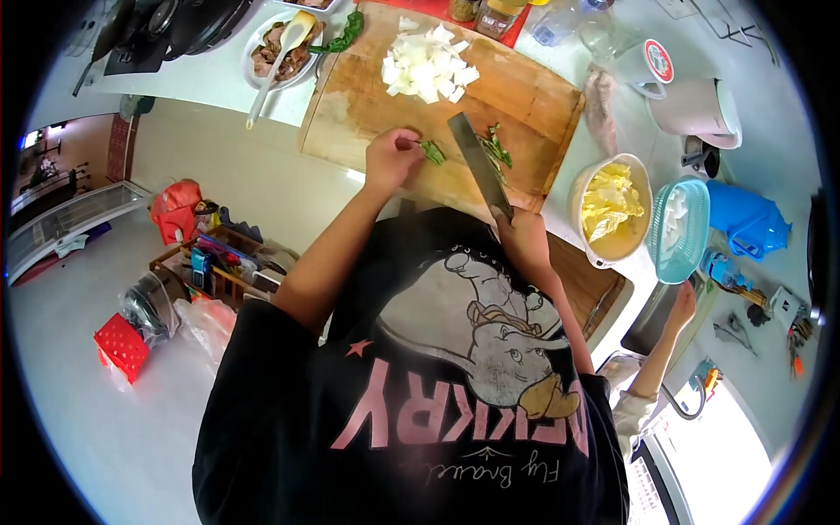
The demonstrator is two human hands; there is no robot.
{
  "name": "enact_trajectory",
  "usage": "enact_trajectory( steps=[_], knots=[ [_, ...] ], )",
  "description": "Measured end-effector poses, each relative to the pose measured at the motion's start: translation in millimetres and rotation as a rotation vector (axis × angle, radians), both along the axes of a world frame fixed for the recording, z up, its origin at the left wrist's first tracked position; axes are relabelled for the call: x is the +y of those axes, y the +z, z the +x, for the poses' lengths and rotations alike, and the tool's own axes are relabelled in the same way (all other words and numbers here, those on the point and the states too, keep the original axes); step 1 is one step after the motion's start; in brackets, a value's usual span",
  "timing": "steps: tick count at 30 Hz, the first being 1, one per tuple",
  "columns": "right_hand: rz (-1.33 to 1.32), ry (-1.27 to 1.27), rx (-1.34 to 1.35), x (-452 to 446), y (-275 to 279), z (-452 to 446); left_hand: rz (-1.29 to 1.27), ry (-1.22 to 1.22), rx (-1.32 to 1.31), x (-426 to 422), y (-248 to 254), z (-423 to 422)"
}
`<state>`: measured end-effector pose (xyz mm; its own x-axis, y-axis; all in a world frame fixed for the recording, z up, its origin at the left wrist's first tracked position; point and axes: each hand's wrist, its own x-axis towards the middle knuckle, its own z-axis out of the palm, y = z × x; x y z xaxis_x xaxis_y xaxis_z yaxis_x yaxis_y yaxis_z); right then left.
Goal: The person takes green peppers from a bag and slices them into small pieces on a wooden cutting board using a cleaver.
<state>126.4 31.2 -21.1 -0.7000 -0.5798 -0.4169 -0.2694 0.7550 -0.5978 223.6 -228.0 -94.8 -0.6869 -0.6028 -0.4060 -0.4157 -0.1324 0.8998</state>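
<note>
Though only partly legible, “Fly” lettering (503,471) on shirt (420,376), knife (478,157) in right hand (523,240).

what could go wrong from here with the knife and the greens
1. The left hand holds a green sprig near the knife, so a slip by the right hand might nick it.
2. Loose greens lie right beside the knife and could get scattered by a stroke.
3. The bowl of yellow leaves stands off to the right of the knife hand; a wide swing might knock it.
</note>
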Motion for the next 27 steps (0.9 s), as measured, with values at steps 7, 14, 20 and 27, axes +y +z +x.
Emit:
enact_trajectory(
  steps=[7, 14, 20, 27],
  knots=[
    [0.099, 0.056, 0.068, -23, -2, 25, -0.347, -0.146, -0.036, 1, 6, -6],
    [0.183, 0.022, 0.037, -47, 22, 36, -0.358, -0.158, -0.022, -9, 7, -2],
    [0.242, 0.074, 0.076, -54, 22, 35, -0.325, -0.216, -0.109, -15, 12, -1],
    [0.327, 0.060, 0.039, -56, 16, 38, -0.405, -0.260, -0.173, -15, 17, -3]
  ],
)
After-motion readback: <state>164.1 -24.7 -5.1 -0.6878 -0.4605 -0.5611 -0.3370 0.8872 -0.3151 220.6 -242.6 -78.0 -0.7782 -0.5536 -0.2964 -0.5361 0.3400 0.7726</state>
